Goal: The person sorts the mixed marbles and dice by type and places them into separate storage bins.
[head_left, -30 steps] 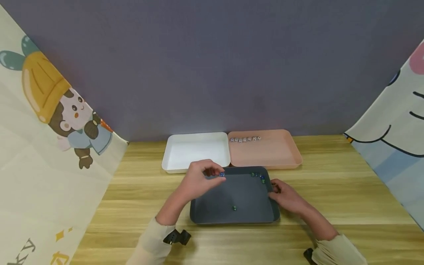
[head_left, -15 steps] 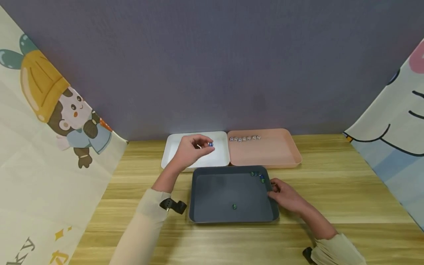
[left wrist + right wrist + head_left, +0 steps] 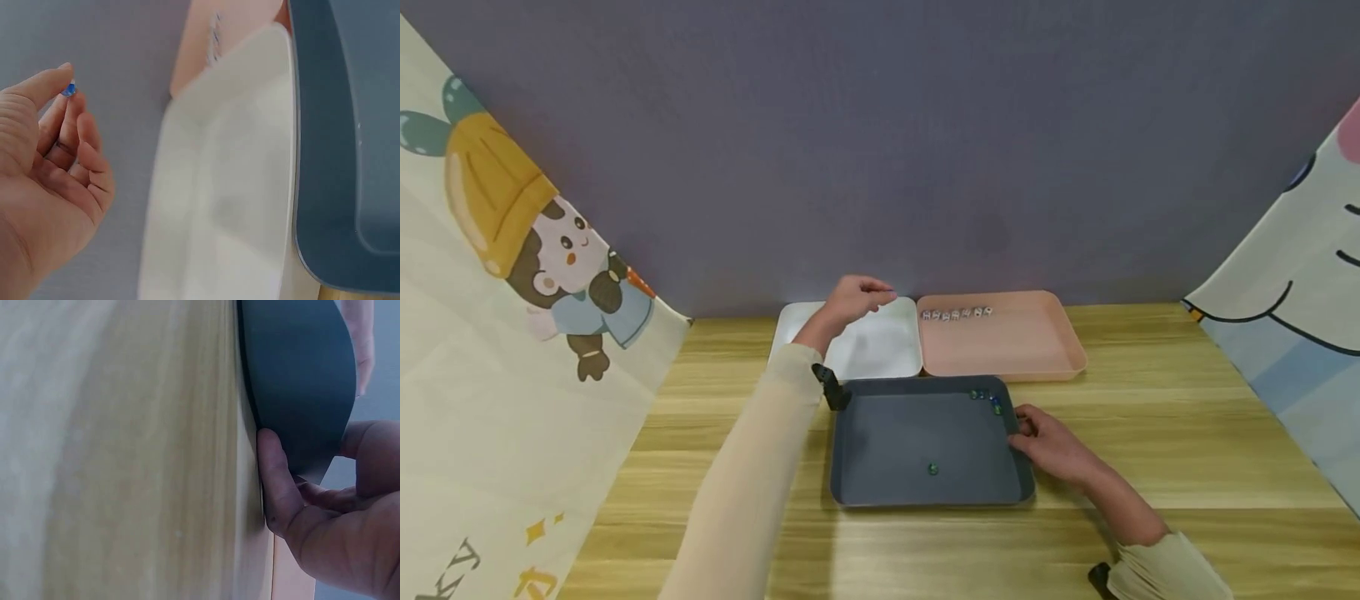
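Observation:
My left hand (image 3: 853, 302) is raised over the far part of the white tray (image 3: 880, 354). In the left wrist view its thumb and a fingertip pinch a small glassy blue marble (image 3: 69, 89), which the head view hardly shows. My right hand (image 3: 1051, 446) holds the right side of the dark grey tray (image 3: 917, 437); the right wrist view has the thumb low on the outer wall, other fingers at the rim. Inside that tray, several blue and green marbles (image 3: 996, 408) line the far right corner. One green marble (image 3: 933, 469) lies alone near the front.
To the right of the white tray, touching it, is a pink tray (image 3: 1015, 350) with a row of several small whitish pieces (image 3: 956, 315) along its far left. All three trays stand on a wooden table (image 3: 1157, 417) before a grey back panel (image 3: 880, 167).
With the blue marble, my left hand has gone from above the dark grey tray forward over the white tray to its far side. My right hand stays at the dark tray's side.

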The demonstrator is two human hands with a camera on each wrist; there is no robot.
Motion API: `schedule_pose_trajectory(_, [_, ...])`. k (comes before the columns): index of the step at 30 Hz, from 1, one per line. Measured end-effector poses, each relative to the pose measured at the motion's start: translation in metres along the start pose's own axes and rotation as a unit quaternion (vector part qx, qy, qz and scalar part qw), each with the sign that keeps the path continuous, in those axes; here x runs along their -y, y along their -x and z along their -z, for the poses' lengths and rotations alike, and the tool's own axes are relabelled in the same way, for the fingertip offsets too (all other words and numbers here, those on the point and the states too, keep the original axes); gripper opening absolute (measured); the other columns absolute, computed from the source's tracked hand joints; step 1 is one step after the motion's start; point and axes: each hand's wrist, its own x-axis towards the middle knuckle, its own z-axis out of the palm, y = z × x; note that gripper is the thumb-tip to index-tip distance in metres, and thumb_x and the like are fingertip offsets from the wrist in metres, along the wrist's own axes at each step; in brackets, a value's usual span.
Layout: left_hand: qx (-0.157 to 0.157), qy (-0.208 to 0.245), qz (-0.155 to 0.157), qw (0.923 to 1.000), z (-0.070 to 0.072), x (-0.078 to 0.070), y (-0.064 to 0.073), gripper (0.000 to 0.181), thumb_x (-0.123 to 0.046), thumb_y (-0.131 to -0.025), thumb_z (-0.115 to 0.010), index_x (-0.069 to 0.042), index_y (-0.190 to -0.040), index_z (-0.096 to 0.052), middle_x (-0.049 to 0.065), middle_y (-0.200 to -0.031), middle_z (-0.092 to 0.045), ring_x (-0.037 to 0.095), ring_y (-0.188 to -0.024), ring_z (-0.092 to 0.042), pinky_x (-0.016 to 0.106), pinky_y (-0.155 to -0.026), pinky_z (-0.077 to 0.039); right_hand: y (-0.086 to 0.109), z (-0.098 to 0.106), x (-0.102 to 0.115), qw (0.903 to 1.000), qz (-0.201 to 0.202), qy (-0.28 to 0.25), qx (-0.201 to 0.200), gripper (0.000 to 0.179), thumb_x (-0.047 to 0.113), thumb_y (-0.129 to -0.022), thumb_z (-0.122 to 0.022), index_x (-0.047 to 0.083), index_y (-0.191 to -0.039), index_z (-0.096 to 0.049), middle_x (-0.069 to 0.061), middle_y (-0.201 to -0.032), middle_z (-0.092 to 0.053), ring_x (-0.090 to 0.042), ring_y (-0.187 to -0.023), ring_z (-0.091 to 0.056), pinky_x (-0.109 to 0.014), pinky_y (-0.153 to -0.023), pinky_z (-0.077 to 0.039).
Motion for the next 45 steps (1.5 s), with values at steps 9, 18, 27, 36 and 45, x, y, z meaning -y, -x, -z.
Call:
schedule_pose_trajectory(9, [-0.053,0.002,0.09,0.9945,-0.029,0.016,-0.04,0.032,-0.02,-0.091,-0.071,-0.006,-0.119,-0.069,0.01,-0.127,-0.058,0.026,-0.11,-0.058,0.04,-0.094,-0.046,0.0,0.009,0.001,1.0,-0.005,0.004,-0.004,0.039,0.009,-0.094,-0.059,-0.006,-0.128,-0.048,-0.01,-0.089,-0.054,-0.022,-0.072,-0.049,-0.033,-0.061,-0.042])
schedule_pose_trajectory(18, [-0.088,-0.026,0.138,0.9862,-0.038,0.032,-0.052,0.02,-0.013,-0.084,-0.076,-0.006,-0.103,-0.073,0.008,-0.111,-0.064,0.023,-0.098,-0.06,0.036,-0.084,-0.05,-0.009,0.011,0.003,0.9998,0.004,0.017,-0.005,0.035,0.007,-0.093,-0.059,-0.006,-0.124,-0.048,-0.009,-0.082,-0.047,-0.02,-0.064,-0.045,-0.031,-0.056,-0.039])
schedule_pose_trajectory(27, [-0.092,-0.037,0.127,0.9869,-0.042,0.045,-0.059,0.022,-0.009,-0.081,-0.074,-0.005,-0.103,-0.074,0.009,-0.106,-0.067,0.022,-0.089,-0.062,0.034,-0.078,-0.051,-0.007,0.009,0.002,0.9999,0.006,-0.007,0.004,0.032,0.007,-0.096,-0.057,-0.004,-0.124,-0.049,-0.01,-0.081,-0.047,-0.02,-0.06,-0.043,-0.031,-0.054,-0.039])
schedule_pose_trajectory(36, [-0.099,-0.088,0.103,0.9858,-0.052,0.057,-0.07,0.029,-0.006,-0.08,-0.07,-0.011,-0.107,-0.076,0.003,-0.095,-0.07,0.014,-0.069,-0.057,0.025,-0.059,-0.045,-0.009,0.011,0.003,0.9999,0.014,-0.005,0.003,0.032,0.006,-0.096,-0.055,-0.006,-0.125,-0.047,-0.01,-0.08,-0.048,-0.02,-0.059,-0.045,-0.031,-0.053,-0.039])
schedule_pose_trajectory(45, [-0.123,-0.135,0.069,0.9808,-0.062,0.064,-0.075,0.026,-0.007,-0.081,-0.071,-0.013,-0.105,-0.077,0.003,-0.101,-0.07,0.019,-0.082,-0.06,0.028,-0.069,-0.049,-0.008,0.01,0.005,0.9999,0.003,-0.01,-0.003,0.032,0.005,-0.095,-0.055,-0.006,-0.124,-0.048,-0.011,-0.084,-0.05,-0.021,-0.061,-0.047,-0.031,-0.053,-0.041])
